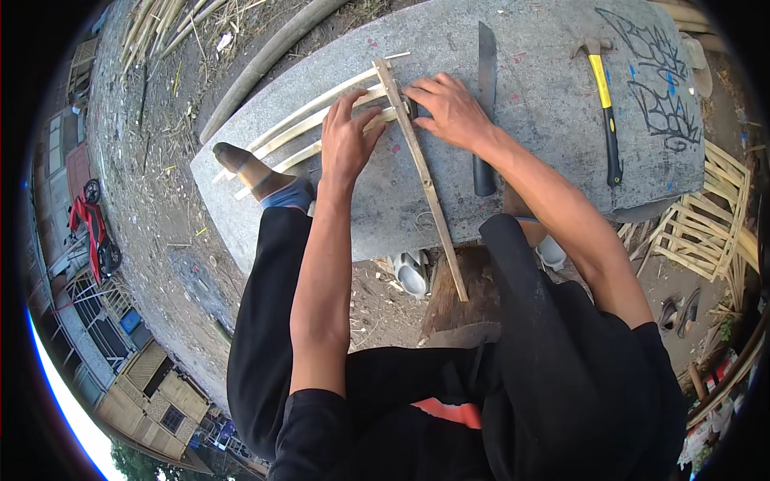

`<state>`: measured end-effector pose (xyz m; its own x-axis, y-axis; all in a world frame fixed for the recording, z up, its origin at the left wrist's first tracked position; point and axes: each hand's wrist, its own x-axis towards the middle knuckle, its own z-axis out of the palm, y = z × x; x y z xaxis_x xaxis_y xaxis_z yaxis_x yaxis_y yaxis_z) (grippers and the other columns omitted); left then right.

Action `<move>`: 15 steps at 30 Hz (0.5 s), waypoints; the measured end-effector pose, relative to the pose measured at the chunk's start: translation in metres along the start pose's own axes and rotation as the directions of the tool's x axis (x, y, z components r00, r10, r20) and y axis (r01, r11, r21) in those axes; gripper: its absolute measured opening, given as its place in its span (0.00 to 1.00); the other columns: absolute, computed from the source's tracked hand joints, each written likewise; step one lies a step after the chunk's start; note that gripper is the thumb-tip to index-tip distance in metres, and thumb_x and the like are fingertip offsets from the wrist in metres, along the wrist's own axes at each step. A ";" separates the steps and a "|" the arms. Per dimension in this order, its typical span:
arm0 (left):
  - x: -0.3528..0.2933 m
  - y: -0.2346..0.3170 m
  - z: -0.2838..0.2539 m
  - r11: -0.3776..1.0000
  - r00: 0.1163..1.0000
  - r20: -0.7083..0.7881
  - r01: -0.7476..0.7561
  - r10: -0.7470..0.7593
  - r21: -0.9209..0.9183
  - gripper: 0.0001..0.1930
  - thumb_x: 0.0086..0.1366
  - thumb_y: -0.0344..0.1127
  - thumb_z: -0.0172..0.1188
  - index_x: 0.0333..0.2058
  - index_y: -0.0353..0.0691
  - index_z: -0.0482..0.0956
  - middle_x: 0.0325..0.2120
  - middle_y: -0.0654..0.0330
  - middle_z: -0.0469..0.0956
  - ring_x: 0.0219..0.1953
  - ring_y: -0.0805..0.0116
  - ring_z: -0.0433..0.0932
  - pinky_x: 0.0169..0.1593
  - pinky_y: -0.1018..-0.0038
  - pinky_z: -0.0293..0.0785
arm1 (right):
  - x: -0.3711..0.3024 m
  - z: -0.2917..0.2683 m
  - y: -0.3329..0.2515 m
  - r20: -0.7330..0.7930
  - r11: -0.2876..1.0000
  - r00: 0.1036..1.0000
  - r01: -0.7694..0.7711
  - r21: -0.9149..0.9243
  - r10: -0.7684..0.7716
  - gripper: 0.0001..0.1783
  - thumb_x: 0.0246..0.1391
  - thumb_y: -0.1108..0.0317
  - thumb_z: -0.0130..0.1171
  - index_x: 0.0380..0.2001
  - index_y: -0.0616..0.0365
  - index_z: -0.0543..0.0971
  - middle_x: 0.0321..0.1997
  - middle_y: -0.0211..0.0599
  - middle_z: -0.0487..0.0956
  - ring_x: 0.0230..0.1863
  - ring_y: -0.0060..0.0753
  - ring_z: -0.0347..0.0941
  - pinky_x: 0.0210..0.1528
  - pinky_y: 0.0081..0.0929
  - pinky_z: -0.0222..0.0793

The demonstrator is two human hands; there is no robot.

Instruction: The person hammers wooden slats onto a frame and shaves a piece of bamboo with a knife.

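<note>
Several pale bamboo strips (300, 127) lie side by side on a grey board, their right ends meeting a long, narrow wooden stick (427, 180) that crosses them. My left hand (346, 136) is bent over the strips, its fingers and thumb closed around one close to the stick. From the other side, my right hand (451, 112) has its fingertips and thumb against the stick where the strips meet it. What lies under its fingers is partly hidden. My left foot (249, 172), in a brown and blue sock, rests over the strips' far-left ends.
On the grey board (545, 152), a machete (486, 72) lies just right of my right hand, with a yellow-and-black hammer (601, 96) farther right. A wood stump (469, 293) stands between my legs. Slatted bamboo frames (706, 220) are stacked at the right.
</note>
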<state>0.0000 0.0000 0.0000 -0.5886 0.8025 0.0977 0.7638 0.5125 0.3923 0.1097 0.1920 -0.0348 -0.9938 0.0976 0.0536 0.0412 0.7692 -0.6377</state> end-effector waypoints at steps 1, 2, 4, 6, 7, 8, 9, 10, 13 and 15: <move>0.002 0.001 0.000 1.000 1.000 -0.008 -0.005 0.006 0.007 0.14 0.51 0.35 0.70 0.39 0.45 0.86 0.53 0.60 0.73 0.58 0.55 0.71 0.59 0.60 0.67 | 0.001 -0.001 0.002 -0.006 1.000 1.000 0.015 0.001 -0.015 0.31 0.46 0.67 0.71 0.56 0.55 0.75 0.57 0.34 0.74 0.56 0.39 0.67 0.62 0.40 0.63; 0.004 0.001 0.001 1.000 1.000 -0.016 -0.011 0.011 0.014 0.14 0.51 0.35 0.71 0.39 0.45 0.86 0.53 0.60 0.74 0.57 0.55 0.71 0.59 0.60 0.67 | 0.002 -0.003 0.004 -0.012 1.000 1.000 0.029 0.001 -0.029 0.31 0.46 0.67 0.71 0.56 0.56 0.75 0.56 0.34 0.75 0.55 0.39 0.67 0.62 0.40 0.63; 0.009 0.003 0.006 0.999 0.998 -0.065 -0.017 0.019 0.033 0.14 0.51 0.35 0.71 0.39 0.45 0.85 0.53 0.60 0.74 0.57 0.56 0.71 0.58 0.60 0.67 | 0.007 -0.006 0.010 -0.023 0.999 0.999 0.042 -0.025 -0.042 0.31 0.46 0.67 0.71 0.55 0.56 0.76 0.55 0.34 0.75 0.55 0.40 0.68 0.61 0.40 0.64; 0.011 0.003 0.009 0.999 0.997 -0.075 -0.021 0.024 0.043 0.14 0.51 0.36 0.71 0.39 0.45 0.85 0.53 0.61 0.74 0.56 0.56 0.72 0.58 0.60 0.67 | 0.009 -0.008 0.012 -0.028 0.999 0.999 0.040 -0.036 -0.041 0.31 0.45 0.67 0.71 0.55 0.57 0.76 0.55 0.35 0.75 0.55 0.40 0.68 0.61 0.40 0.64; 0.011 0.002 0.009 0.999 0.998 -0.062 -0.022 0.025 0.044 0.14 0.51 0.36 0.71 0.39 0.46 0.85 0.52 0.61 0.74 0.56 0.57 0.72 0.57 0.60 0.67 | 0.009 -0.008 0.011 -0.028 0.999 0.999 0.033 -0.033 -0.034 0.31 0.45 0.67 0.71 0.55 0.57 0.76 0.55 0.35 0.75 0.55 0.40 0.68 0.61 0.39 0.64; 0.011 0.002 0.010 0.999 0.998 -0.049 -0.023 0.025 0.045 0.14 0.51 0.36 0.71 0.39 0.46 0.85 0.52 0.61 0.74 0.56 0.57 0.72 0.57 0.60 0.67 | 0.009 -0.008 0.010 -0.028 0.999 0.999 0.026 -0.030 -0.027 0.31 0.45 0.67 0.71 0.55 0.57 0.76 0.55 0.35 0.76 0.55 0.40 0.68 0.61 0.39 0.64; 0.011 0.002 0.009 0.998 0.998 -0.047 -0.026 0.029 0.050 0.14 0.51 0.36 0.71 0.39 0.46 0.85 0.52 0.62 0.74 0.56 0.57 0.72 0.57 0.60 0.67 | 0.008 -0.007 0.011 -0.031 0.999 0.999 0.022 -0.024 -0.023 0.31 0.45 0.67 0.71 0.55 0.57 0.76 0.55 0.35 0.76 0.56 0.40 0.67 0.61 0.39 0.64; 0.011 0.002 0.009 0.998 0.998 -0.046 -0.030 0.032 0.055 0.14 0.52 0.36 0.71 0.39 0.46 0.85 0.52 0.62 0.74 0.56 0.57 0.72 0.57 0.60 0.67 | 0.008 -0.006 0.012 -0.033 1.000 0.999 0.019 -0.019 -0.020 0.31 0.45 0.67 0.71 0.56 0.57 0.76 0.55 0.35 0.76 0.56 0.40 0.67 0.62 0.39 0.64; 0.008 0.001 0.008 0.998 0.999 -0.047 -0.019 0.022 0.065 0.14 0.52 0.36 0.70 0.40 0.46 0.85 0.52 0.63 0.75 0.55 0.58 0.72 0.57 0.61 0.66 | 0.007 -0.003 0.012 -0.032 1.000 0.999 0.026 -0.006 -0.026 0.31 0.45 0.67 0.71 0.56 0.56 0.76 0.56 0.35 0.75 0.56 0.40 0.67 0.62 0.39 0.64; 0.007 0.001 0.007 0.998 0.999 -0.042 -0.006 0.008 0.067 0.14 0.52 0.36 0.70 0.40 0.46 0.85 0.52 0.63 0.75 0.55 0.58 0.72 0.57 0.61 0.66 | 0.007 -0.002 0.011 -0.028 1.000 0.999 0.022 -0.004 -0.022 0.32 0.45 0.67 0.71 0.56 0.55 0.76 0.56 0.34 0.75 0.56 0.39 0.67 0.62 0.39 0.64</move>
<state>-0.0014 0.0085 -0.0047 -0.5927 0.7933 0.1390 0.7831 0.5273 0.3297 0.1038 0.2025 -0.0397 -0.9912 0.0980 0.0887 0.0198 0.7735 -0.6335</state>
